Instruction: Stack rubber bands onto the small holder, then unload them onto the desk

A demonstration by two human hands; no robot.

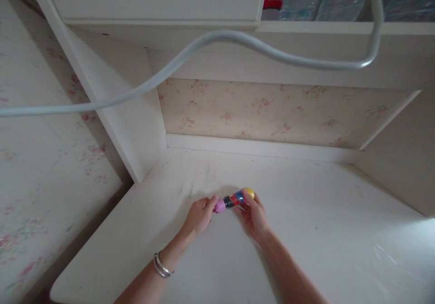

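Note:
Both my hands hold one short, colourful stick-shaped object [233, 200] just above the white desktop [217, 258]. It has a pink end, a black section, a red and blue printed middle and a rounded yellow end; its exact kind I cannot make out. My left hand [200, 214] pinches the pink end between thumb and fingers. Around the printed part near the yellow end, my right hand [254, 215] is closed. The object lies tilted, its yellow end higher up to the right. Two silver bangles [161, 265] circle my left wrist.
A pale cable [238, 36] hangs across the upper view, in front of the white shelf unit [159, 0]. Wrapped clear bottles [306, 0] stand on the upper right shelf. White side panels [129, 104] flank the desk, and flowered wallpaper [265, 113] covers the back.

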